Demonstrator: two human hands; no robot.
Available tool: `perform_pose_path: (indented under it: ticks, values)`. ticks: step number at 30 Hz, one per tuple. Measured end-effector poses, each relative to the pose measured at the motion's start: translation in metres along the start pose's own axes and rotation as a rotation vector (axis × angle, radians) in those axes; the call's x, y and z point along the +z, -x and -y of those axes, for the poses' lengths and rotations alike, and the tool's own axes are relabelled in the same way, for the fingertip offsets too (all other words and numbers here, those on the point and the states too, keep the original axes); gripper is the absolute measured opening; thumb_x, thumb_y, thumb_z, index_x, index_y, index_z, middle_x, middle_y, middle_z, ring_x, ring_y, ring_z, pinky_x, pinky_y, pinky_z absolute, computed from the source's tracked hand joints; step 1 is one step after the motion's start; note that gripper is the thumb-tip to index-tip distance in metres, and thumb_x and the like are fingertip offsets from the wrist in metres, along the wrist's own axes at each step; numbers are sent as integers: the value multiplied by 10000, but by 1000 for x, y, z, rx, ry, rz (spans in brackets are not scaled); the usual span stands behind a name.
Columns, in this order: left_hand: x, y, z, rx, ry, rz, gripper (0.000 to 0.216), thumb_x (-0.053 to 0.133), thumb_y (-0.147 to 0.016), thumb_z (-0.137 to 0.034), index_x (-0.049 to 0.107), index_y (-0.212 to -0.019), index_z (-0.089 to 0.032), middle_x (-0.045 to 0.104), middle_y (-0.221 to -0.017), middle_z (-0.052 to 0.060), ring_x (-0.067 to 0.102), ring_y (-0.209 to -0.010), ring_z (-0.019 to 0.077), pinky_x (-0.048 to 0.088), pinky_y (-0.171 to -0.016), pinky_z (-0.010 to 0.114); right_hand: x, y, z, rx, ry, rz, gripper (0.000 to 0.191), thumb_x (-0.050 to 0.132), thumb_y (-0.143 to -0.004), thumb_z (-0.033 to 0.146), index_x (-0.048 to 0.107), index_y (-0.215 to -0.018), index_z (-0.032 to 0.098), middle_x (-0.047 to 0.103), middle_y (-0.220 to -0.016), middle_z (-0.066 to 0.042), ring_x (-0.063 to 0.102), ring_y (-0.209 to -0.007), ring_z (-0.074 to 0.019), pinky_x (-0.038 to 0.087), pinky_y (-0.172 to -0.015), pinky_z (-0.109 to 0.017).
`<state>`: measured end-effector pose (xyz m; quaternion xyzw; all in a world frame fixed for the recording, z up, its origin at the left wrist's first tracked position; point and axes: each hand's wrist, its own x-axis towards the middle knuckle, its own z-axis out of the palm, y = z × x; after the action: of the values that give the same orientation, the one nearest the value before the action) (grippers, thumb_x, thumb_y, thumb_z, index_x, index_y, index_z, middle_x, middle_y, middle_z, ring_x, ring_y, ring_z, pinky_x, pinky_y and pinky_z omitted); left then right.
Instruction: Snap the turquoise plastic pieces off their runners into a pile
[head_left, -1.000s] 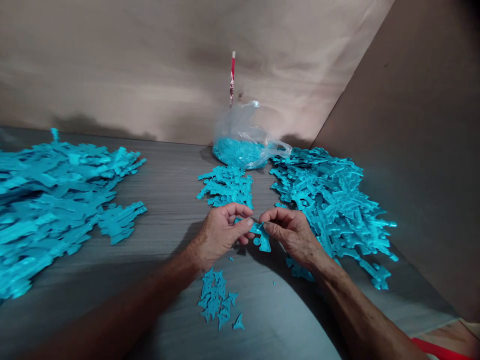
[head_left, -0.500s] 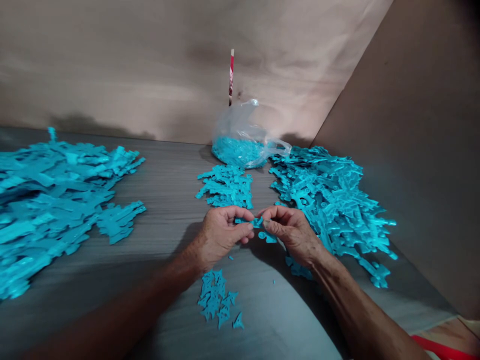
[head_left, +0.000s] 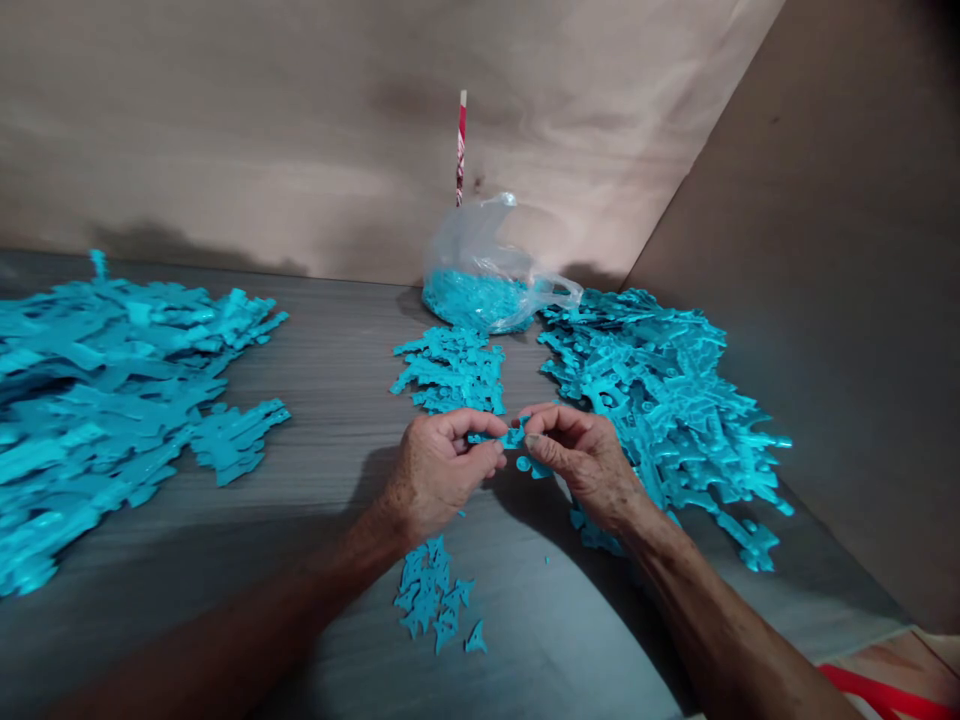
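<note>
so from the head cam, both bare hands are out in the middle over a grey wood-grain table, fingers pinched in on one small blue plastic piece. the left hand has its end between thumb and fingers, and the right hand is gripping the other end, with a bit that has a round disc on it hanging below those fingertips. fingers cover a lot of it, so can't tell the full shape. just beyond the hands there's a small pile of flat blue pieces, and behind that a clear plastic bag with more blue stuff in the bottom. big heap off to the left, another heap on the right, near the right forearm. closer to the person, a bunch of little pointy bits lies on the table, one loose bit just beside them. there's also a red and white stick upright behind the bag, against a brownish wall.
</note>
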<state>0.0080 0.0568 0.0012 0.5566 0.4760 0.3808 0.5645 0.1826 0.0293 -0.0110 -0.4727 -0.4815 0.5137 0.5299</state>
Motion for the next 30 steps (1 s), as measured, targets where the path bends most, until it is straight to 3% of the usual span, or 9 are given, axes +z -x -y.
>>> perform_pose_path:
  ticks: [4,8,11,14,20,30]
  values:
    - [-1,-1,3,-12,-41,-3,172,683,-671,-183,717,-835,-148,723,-608,16,680,-565,161,519,-535,247,-2,1,-4,-116,82,6,180,770,-751,348,689,-761,188,623,-1073,-75,611,-849,-188,498,-655,-287]
    - [-1,0,0,-2,-13,-2,175,692,-666,-188,721,-833,-143,727,-627,19,700,-606,170,539,-565,248,-3,3,-7,-393,380,-47,26,669,-850,230,668,-831,212,621,-1091,-78,618,-977,-210,496,-807,-339]
    - [-1,1,-2,31,5,-14,186,705,-678,-216,730,-846,-140,728,-625,21,699,-610,168,547,-580,247,-2,5,-5,-634,652,-93,88,625,-874,151,661,-886,231,631,-1052,-70,607,-1026,-220,476,-884,-387]
    - [-1,2,-1,90,0,-16,192,715,-712,-273,739,-850,-141,723,-631,23,684,-601,161,536,-571,245,-1,6,-3,-791,811,-108,142,598,-881,103,662,-911,226,612,-1010,-76,587,-982,-218,492,-824,-387]
    - [1,2,6,129,31,-61,220,778,-651,-284,728,-820,-153,685,-651,-3,634,-570,134,519,-562,242,2,7,1,-891,905,-92,160,612,-873,64,664,-892,215,592,-878,-59,557,-893,-206,488,-815,-391]
    - [3,7,5,135,-18,-123,170,751,-613,-240,698,-757,-166,625,-625,-24,532,-540,103,433,-524,223,5,9,5,-881,890,-61,145,582,-894,68,612,-917,208,586,-878,-53,547,-854,-196,473,-772,-388]
